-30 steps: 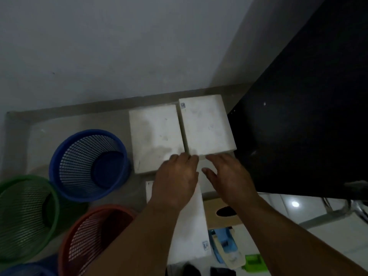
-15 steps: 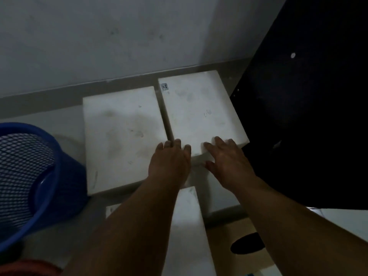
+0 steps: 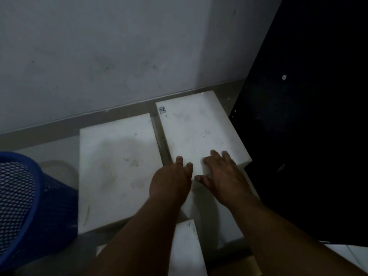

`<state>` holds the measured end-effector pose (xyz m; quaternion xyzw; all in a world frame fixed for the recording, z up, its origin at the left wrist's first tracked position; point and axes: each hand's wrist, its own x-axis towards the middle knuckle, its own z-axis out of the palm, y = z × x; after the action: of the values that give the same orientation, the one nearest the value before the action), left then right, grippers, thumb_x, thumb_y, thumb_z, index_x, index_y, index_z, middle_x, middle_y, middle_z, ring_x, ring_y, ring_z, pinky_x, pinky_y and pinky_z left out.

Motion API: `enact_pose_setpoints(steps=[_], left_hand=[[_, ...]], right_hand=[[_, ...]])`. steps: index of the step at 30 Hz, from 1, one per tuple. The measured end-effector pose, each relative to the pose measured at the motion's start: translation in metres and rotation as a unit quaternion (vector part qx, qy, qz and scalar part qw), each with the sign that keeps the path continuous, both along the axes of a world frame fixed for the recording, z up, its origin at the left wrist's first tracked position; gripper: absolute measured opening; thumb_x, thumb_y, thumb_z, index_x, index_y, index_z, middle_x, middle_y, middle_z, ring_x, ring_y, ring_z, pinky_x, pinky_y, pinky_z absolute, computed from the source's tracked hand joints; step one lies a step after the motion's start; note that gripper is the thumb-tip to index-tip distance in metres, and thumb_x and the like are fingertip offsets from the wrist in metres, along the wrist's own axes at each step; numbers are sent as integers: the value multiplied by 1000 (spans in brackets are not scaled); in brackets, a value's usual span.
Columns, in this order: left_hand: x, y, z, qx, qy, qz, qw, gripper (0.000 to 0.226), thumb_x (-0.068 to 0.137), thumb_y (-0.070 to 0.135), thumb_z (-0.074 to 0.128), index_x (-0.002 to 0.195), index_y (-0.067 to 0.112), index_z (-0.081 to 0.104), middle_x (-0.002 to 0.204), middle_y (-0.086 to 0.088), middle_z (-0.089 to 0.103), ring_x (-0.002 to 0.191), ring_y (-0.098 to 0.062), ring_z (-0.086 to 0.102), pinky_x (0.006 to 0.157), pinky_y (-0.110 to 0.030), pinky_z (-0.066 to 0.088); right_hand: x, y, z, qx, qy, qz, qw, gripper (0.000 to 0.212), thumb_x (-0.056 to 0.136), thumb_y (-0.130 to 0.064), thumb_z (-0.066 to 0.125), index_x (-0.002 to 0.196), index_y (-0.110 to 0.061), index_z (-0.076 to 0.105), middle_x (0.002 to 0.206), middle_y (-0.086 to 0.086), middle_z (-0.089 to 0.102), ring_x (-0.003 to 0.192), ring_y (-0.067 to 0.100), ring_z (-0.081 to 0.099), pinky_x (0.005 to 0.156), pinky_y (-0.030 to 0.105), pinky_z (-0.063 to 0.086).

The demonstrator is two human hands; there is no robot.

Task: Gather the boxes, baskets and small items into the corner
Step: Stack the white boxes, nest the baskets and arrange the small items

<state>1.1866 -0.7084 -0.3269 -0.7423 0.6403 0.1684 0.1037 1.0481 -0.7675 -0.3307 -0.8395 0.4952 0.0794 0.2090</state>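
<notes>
Two white boxes lie side by side against the wall in the corner. The left white box (image 3: pixel 119 162) sits lower. The right white box (image 3: pixel 199 134), with a small label at its far left corner, sits higher on another white box (image 3: pixel 207 220). My left hand (image 3: pixel 171 180) touches the near left corner of the right box with its fingertips. My right hand (image 3: pixel 223 172) lies flat on that box's near edge, thumb against its front face. A further white box (image 3: pixel 187 248) lies under my left forearm.
A blue mesh basket (image 3: pixel 22 198) stands at the left, close to the left box. A tall black panel (image 3: pixel 302 136) closes off the right side. The grey wall (image 3: pixel 119 56) and its skirting run behind the boxes. A piece of brown cardboard (image 3: pixel 239 265) shows at the bottom.
The view has closed in on the corner; the green and red baskets have left the frame. Both hands have slid forward onto the near edge of the right box.
</notes>
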Motion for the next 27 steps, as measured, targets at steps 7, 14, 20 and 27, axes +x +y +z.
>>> enact_pose_setpoints(steps=[7, 14, 20, 27], left_hand=[[5, -39, 0, -18, -14, 3, 1000, 59, 99, 26, 55, 150, 19, 27, 154, -15, 29, 121, -33, 55, 89, -42, 54], [14, -63, 0, -9, -9, -18, 1000, 56, 99, 30, 53, 149, 16, 30, 146, -15, 38, 118, -32, 55, 89, -41, 52], [13, -62, 4, -12, -2, -14, 1000, 50, 102, 31, 42, 148, 16, 32, 147, -17, 36, 125, -36, 49, 98, -43, 47], [39, -45, 12, 19, 36, -55, 998, 56, 102, 34, 41, 154, 22, 22, 163, -10, 10, 147, -39, 9, 118, -56, 15]], right_hand=[[12, -50, -4, 3, 42, 20, 999, 65, 95, -55, 46, 152, -32, 24, 163, 1, 11, 148, 32, 4, 119, 46, 15], [25, -85, -3, 56, 114, 47, 991, 74, 95, -60, 42, 155, -35, 8, 164, 0, -3, 149, 35, -9, 121, 50, 5], [26, -86, -1, 63, 139, 55, 987, 74, 96, -61, 38, 156, -33, 3, 164, 1, -7, 149, 35, -9, 121, 50, 4], [32, -96, -1, 75, 184, 44, 979, 76, 93, -64, 42, 155, -37, 5, 164, -3, -1, 148, 35, 4, 116, 56, 20]])
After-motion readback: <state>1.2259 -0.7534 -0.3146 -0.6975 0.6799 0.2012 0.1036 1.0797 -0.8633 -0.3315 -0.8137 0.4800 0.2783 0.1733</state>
